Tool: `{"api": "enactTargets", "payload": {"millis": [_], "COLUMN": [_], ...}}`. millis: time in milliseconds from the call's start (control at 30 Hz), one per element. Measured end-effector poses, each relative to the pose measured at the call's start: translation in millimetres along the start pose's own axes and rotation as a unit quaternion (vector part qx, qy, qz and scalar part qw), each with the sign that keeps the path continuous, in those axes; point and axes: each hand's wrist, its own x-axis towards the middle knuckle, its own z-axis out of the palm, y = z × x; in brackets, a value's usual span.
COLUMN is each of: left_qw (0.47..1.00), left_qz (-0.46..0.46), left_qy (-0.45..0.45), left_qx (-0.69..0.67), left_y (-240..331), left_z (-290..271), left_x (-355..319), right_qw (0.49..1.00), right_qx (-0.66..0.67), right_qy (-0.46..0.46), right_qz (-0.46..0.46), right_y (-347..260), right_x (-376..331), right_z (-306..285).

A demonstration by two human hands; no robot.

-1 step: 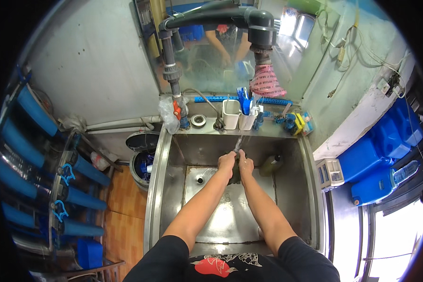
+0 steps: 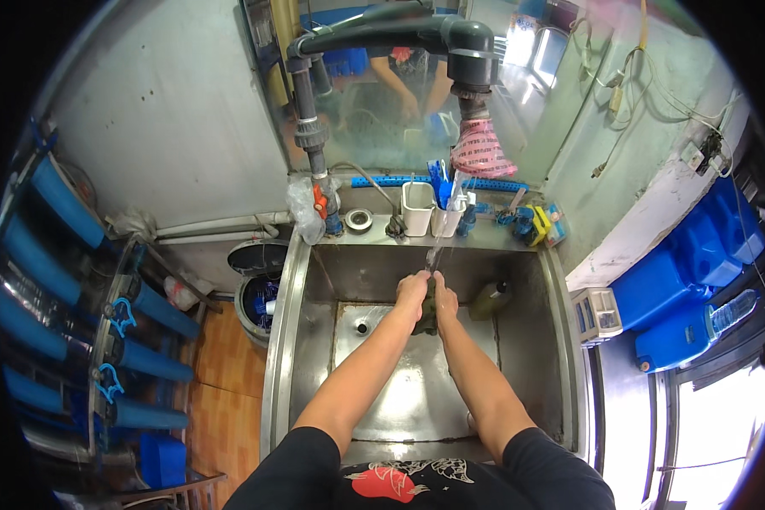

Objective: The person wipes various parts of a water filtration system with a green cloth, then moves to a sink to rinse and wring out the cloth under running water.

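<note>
Over the far half of the steel sink (image 2: pixel 374 374), my left hand (image 2: pixel 412 291) and my right hand (image 2: pixel 444 299) are close together under running water (image 2: pixel 433 253). Between them hangs a dark greenish, cloth-like piece (image 2: pixel 429 313), wet and partly hidden by my hands. The fingers of both hands are curled in against it, though the fingertips are hard to see. The water falls from a dark pipe spout wrapped in pink plastic (image 2: pixel 482 151). A bottle of yellowish liquid (image 2: pixel 490 299) stands in the sink's far right corner, beside my right hand.
On the back ledge are two white cups (image 2: pixel 417 209), one with blue-handled brushes, and a yellow-and-black item (image 2: pixel 531 223). An orange-handled valve (image 2: pixel 320 201) is at the left. A lidded bin (image 2: pixel 255 297) stands left of the sink; blue jerrycans (image 2: pixel 680 255) lie right.
My hands stay in nearly the same place. A little more of the greenish piece shows between them, and the falling water looks fuller.
</note>
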Motion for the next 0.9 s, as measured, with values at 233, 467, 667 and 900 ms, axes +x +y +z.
{"api": "enactTargets", "payload": {"millis": [233, 467, 667, 900], "left_qw": [0.989, 0.950, 0.944, 0.898], "left_qz": [0.000, -0.038, -0.141, -0.120], "left_qy": [-0.145, -0.125, -0.147, -0.232], "left_qx": [0.030, -0.283, -0.259, -0.354], "left_y": [81, 36, -2, -33], "left_z": [6, -19, -31, -40], "left_x": [-53, -19, -7, 14], "right_qw": [0.865, 0.800, 0.983, 0.902], "right_qx": [0.377, 0.498, 0.019, -0.080], "right_qy": [-0.326, -0.317, -0.048, 0.050], "right_qz": [0.050, 0.112, -0.176, -0.421], "right_y": [59, 0, -42, -57], "right_x": [25, 2, -32, -129], "right_z": [8, 7, 15, 9]}}
